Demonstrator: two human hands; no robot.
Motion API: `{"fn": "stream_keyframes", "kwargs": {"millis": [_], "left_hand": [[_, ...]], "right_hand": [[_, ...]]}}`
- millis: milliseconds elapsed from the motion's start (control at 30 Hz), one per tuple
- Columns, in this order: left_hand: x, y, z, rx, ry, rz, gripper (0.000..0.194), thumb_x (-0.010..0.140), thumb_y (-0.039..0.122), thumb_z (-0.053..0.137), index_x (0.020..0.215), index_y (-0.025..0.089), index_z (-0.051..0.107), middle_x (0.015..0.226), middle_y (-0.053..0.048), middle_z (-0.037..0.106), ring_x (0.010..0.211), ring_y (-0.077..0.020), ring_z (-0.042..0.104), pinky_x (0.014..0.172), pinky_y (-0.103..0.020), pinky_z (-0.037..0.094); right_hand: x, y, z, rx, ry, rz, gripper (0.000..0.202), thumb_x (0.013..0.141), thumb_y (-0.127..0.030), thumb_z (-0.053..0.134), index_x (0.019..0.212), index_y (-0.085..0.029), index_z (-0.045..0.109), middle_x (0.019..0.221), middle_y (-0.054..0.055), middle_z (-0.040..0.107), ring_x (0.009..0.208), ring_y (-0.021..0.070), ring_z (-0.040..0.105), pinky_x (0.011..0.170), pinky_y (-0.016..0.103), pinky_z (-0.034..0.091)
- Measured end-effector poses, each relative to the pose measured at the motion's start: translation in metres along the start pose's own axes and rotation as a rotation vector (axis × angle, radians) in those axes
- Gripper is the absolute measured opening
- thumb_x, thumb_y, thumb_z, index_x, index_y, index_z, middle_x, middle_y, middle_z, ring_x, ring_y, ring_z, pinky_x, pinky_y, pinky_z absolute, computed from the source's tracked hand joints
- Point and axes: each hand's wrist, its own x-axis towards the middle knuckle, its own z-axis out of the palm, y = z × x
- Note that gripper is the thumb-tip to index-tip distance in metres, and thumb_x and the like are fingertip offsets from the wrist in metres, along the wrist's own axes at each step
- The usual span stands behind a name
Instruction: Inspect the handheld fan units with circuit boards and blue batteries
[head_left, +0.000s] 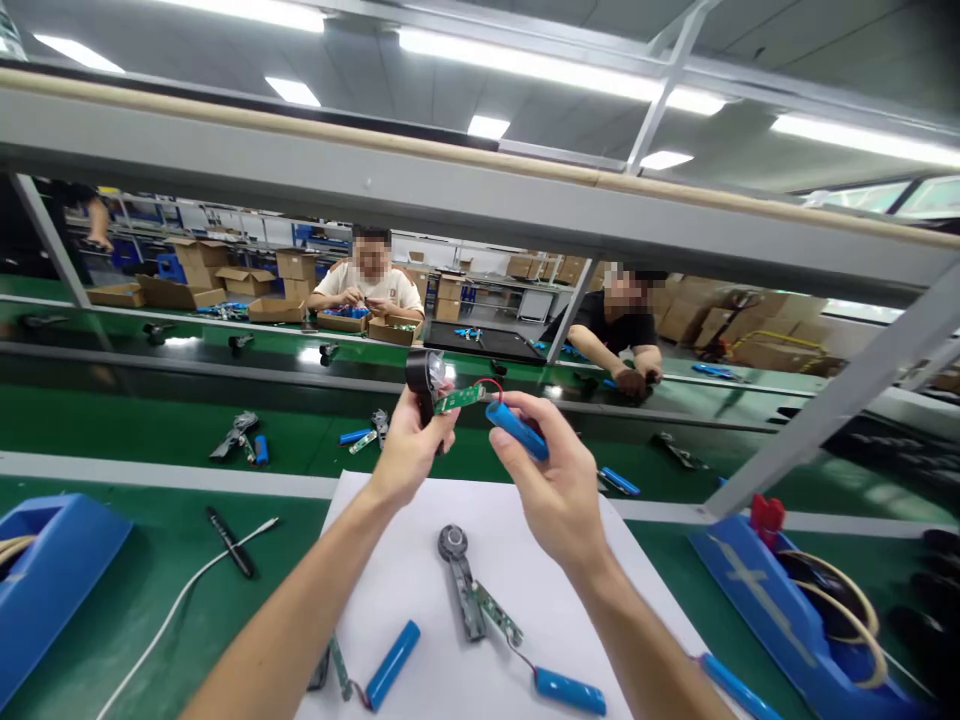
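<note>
The left hand [405,450] pinches a black motor head [421,378] with a green circuit board [459,399]; the right hand [551,480] grips its blue battery [517,430]. Below both hands, on white paper [420,580], lie two more blue batteries [393,664] and another board assembly [472,595].

This is a factory assembly line for small electronic parts. A long green conveyor belt [150,420] runs across the hall and carries half-built units. Other workers [367,290] sit on the far side of it. Cardboard boxes [296,265] are stacked behind them, and strip lights [525,65] hang from the ceiling over metal frames [450,200].
</note>
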Motion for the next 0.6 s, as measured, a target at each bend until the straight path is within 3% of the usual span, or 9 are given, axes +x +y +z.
{"fn": "stream_keyframes", "kwargs": {"millis": [100,200,333,433,600], "left_hand": [[-0.003,-0.002,0.008,-0.125,0.044,-0.053,0.056,0.065,0.051,0.087,0.099,0.02,0.055,0.074,0.005,0.049,0.056,-0.0072,0.044,0.052,-0.024,0.038],[-0.008,0.011,0.01,-0.252,0.012,-0.106,0.056,0.062,0.053,0.088,0.095,0.02,0.056,0.071,0.005,0.05,0.059,-0.0089,0.048,0.055,-0.024,0.039],[-0.013,0.026,0.01,-0.364,-0.013,-0.063,0.039,0.067,0.033,0.086,0.092,0.019,0.059,0.083,0.002,0.06,0.079,-0.0107,0.059,0.074,-0.023,0.047],[-0.015,0.028,0.01,-0.37,0.009,-0.054,0.034,0.068,0.023,0.082,0.094,0.021,0.06,0.099,0.0,0.065,0.097,-0.015,0.062,0.085,-0.026,0.049],[-0.012,0.023,0.007,-0.361,-0.041,-0.072,0.04,0.073,0.021,0.081,0.105,0.022,0.057,0.105,-0.003,0.069,0.11,-0.0204,0.065,0.1,-0.034,0.047]], "right_hand": [[-0.003,-0.02,0.015,-0.005,-0.023,-0.174,0.03,0.097,-0.021,0.051,0.125,-0.024,0.061,0.108,0.006,0.063,0.097,0.0195,0.061,0.082,0.032,0.054],[-0.003,-0.025,0.025,-0.058,0.04,-0.308,0.036,0.096,-0.016,0.051,0.13,-0.022,0.06,0.111,0.009,0.062,0.102,0.0211,0.061,0.086,0.034,0.054],[0.002,-0.014,0.041,-0.098,0.15,-0.218,0.034,0.095,-0.016,0.058,0.127,-0.024,0.066,0.104,0.008,0.063,0.097,0.0197,0.063,0.084,0.033,0.056],[0.004,-0.005,0.051,-0.118,0.116,-0.21,0.033,0.096,-0.018,0.057,0.127,-0.025,0.067,0.105,0.008,0.063,0.096,0.0196,0.064,0.085,0.034,0.056],[0.012,0.005,0.053,-0.202,0.026,-0.307,0.038,0.1,-0.017,0.05,0.136,-0.025,0.062,0.111,0.01,0.063,0.11,0.0216,0.06,0.094,0.036,0.052]]}}
